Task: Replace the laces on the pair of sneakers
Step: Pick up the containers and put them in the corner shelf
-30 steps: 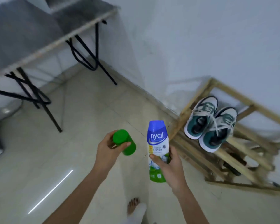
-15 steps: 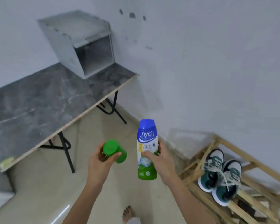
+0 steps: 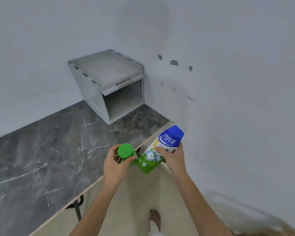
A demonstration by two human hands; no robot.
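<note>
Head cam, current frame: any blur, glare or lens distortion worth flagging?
Head view: soft, cool, even light, no hard shadows, no glare on the grey marble-pattern tabletop; wide-angle bending at the frame edges; the blue-capped white-and-green bottle in the right hand is sharp enough to read its logo; the green cylindrical container in the left hand is also crisp; the bottom-right corner is smeared.

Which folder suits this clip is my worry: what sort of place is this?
Probably a plain room in a home: a marble-pattern table against a white wall, a tiled floor, and a bare foot.

Two hands point(image 3: 114, 166) point(image 3: 174, 159), one green bottle point(image 3: 125, 151), one nycil bottle point(image 3: 167, 142), one table point(image 3: 49, 150), one box point(image 3: 92, 92).
</note>
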